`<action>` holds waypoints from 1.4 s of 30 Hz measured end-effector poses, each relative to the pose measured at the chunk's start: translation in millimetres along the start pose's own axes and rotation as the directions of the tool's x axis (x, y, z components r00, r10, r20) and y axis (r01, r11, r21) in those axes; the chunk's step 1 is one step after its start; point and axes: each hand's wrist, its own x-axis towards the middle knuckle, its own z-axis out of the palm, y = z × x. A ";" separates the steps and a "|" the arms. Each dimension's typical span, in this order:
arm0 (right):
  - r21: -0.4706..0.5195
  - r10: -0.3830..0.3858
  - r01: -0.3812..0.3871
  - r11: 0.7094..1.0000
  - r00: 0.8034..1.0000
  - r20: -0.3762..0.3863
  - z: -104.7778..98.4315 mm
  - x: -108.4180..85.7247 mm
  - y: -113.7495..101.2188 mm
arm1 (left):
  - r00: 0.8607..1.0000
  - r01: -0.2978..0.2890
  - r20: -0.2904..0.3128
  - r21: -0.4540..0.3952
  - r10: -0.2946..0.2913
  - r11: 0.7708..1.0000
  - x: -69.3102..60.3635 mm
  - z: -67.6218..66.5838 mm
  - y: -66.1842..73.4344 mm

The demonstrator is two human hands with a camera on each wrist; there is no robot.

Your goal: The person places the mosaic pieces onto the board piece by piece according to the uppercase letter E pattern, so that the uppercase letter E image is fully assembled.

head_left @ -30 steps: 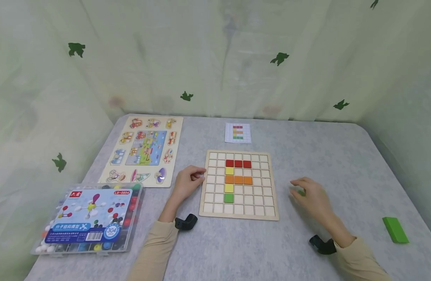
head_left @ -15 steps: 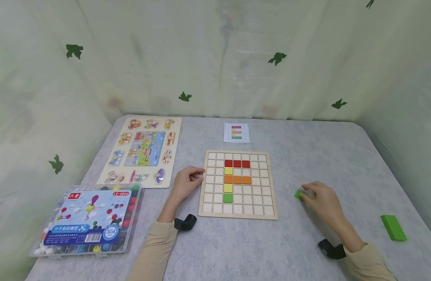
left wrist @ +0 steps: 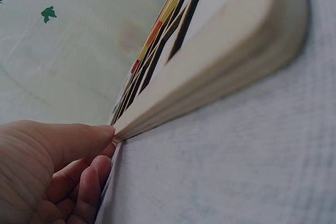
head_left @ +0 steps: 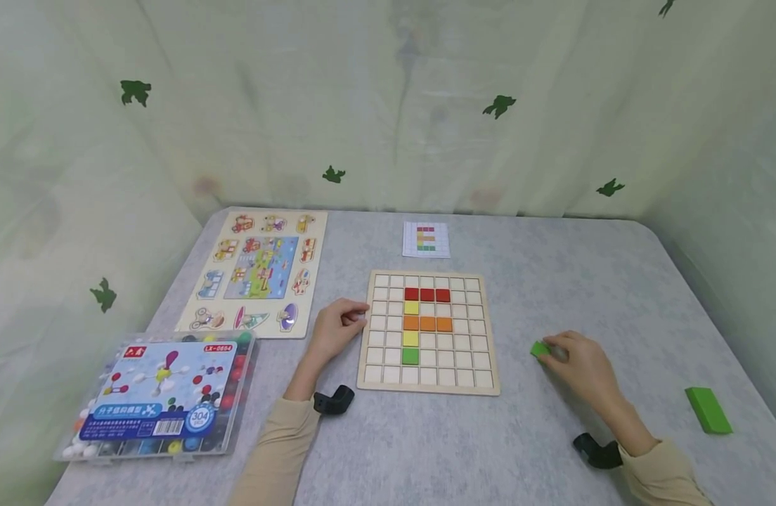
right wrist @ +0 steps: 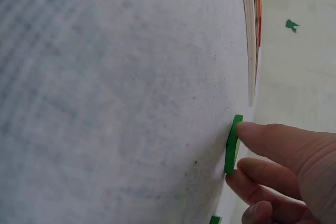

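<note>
In the head view, my left hand grips the left edge of a wooden grid board, its thumb and fingertips meeting there. On the board, red tiles, yellow tiles, orange tiles and one green tile form part of a letter shape. To the right of the board, my right hand pinches a small green square tile low over the table. The right wrist view has this tile on edge between thumb and fingers.
A longer green block lies at the far right. Behind the board is a pattern card. A picture puzzle board lies at the back left. In front of that stands a clear case of molecule model parts.
My right hand has moved a little to the right, and more of the green tile now shows at its fingertips. The left hand stays at the board's edge.
</note>
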 end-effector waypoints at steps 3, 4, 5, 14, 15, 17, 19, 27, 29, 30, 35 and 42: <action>-0.003 0.006 -0.006 1.000 1.000 0.031 1.6 1.3 -1.5 | 1.000 0.007 0.000 -0.004 -0.007 1.000 -1.0 -0.2 -0.4; -0.004 0.005 -0.005 1.000 0.999 0.038 2.2 1.9 -2.2 | 1.000 0.012 0.001 -0.005 -0.012 1.000 -1.4 -0.1 -0.2; -0.003 0.003 -0.003 1.000 0.999 0.042 2.9 2.6 -3.1 | 1.000 0.016 0.001 -0.007 -0.016 1.000 -1.7 0.0 -0.4; -0.001 -0.001 0.001 1.000 0.999 0.051 9.5 10.2 -14.9 | 1.000 0.024 -0.002 -0.005 -0.024 1.000 -3.6 2.0 -0.3; 0.003 0.001 -0.001 1.000 0.998 0.056 9.8 11.2 -16.7 | 1.000 0.023 -0.003 -0.006 -0.023 1.000 -3.8 2.1 0.1; 0.010 -0.002 0.002 1.000 0.998 0.062 10.4 13.0 -20.4 | 1.000 0.018 -0.004 -0.004 -0.018 1.000 -4.0 2.2 -0.1; 0.012 -0.015 0.015 1.000 0.998 0.067 11.3 14.1 -23.6 | 1.000 0.012 -0.003 -0.006 -0.012 1.000 -4.0 2.5 -0.4; 0.037 -0.085 0.081 0.996 0.991 0.104 17.1 18.1 -42.9 | 1.000 0.025 -0.003 -0.006 -0.025 1.000 -4.7 5.2 -2.3; 0.051 -0.097 0.092 0.994 0.989 0.115 18.6 19.6 -50.5 | 1.000 0.020 -0.006 -0.007 -0.020 1.000 -5.2 5.5 -2.2; 0.057 -0.105 0.099 0.993 0.987 0.119 19.6 20.5 -54.3 | 1.000 0.019 -0.008 -0.005 -0.019 1.000 -5.3 5.4 -2.0; 0.110 -0.135 0.120 0.987 0.979 0.150 24.3 24.5 -74.4 | 1.000 0.030 -0.006 -0.004 -0.030 1.000 -4.7 4.3 -0.3; 0.168 -0.190 0.165 0.972 0.970 0.150 34.9 30.7 -96.6 | 0.999 0.033 -0.004 -0.008 -0.033 0.999 -1.2 1.6 0.9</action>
